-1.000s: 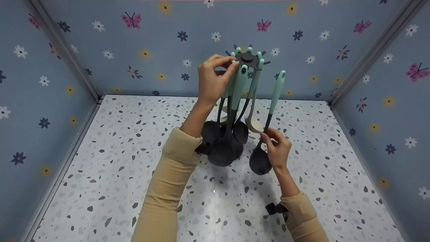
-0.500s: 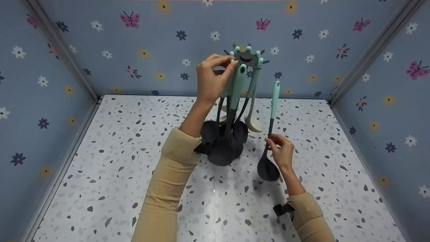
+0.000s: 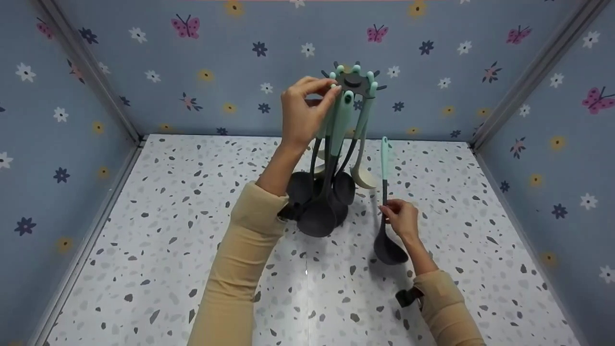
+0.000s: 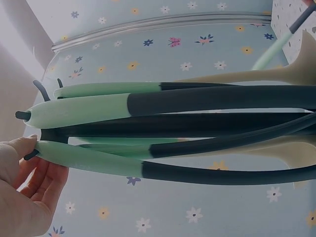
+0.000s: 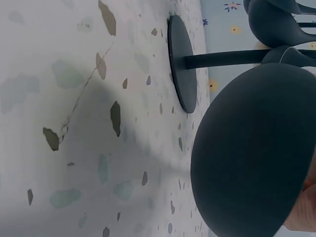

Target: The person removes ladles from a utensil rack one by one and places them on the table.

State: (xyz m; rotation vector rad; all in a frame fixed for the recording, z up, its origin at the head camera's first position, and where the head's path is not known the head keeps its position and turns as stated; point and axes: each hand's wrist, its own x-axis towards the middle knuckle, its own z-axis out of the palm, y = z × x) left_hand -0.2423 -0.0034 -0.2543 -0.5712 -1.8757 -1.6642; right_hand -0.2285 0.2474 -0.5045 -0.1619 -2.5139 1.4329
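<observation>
My right hand (image 3: 403, 218) pinches the dark shaft of a ladle (image 3: 390, 250) with a mint-green handle. It is upright and apart from the rack; its round black bowl fills much of the right wrist view. My left hand (image 3: 302, 113) is at the top of the utensil rack (image 3: 353, 84), thumb and fingers pinching the tip of one hanging utensil's green handle (image 4: 89, 160) by its hook. Several black utensils with green handles hang there, among them a front one with a wide black head (image 3: 316, 218). What hangs at the back is partly hidden.
The rack's round black base (image 5: 182, 64) stands on the speckled white tabletop (image 3: 202, 269). A cream ladle (image 3: 363, 179) hangs on the rack's right side. Flower-patterned blue panels (image 3: 216, 57) enclose the table at the back and both sides.
My right hand has moved right and down, carrying the ladle away from the rack; the ladle's handle end has lowered and its bowl has swung right. My left hand stays in place.
</observation>
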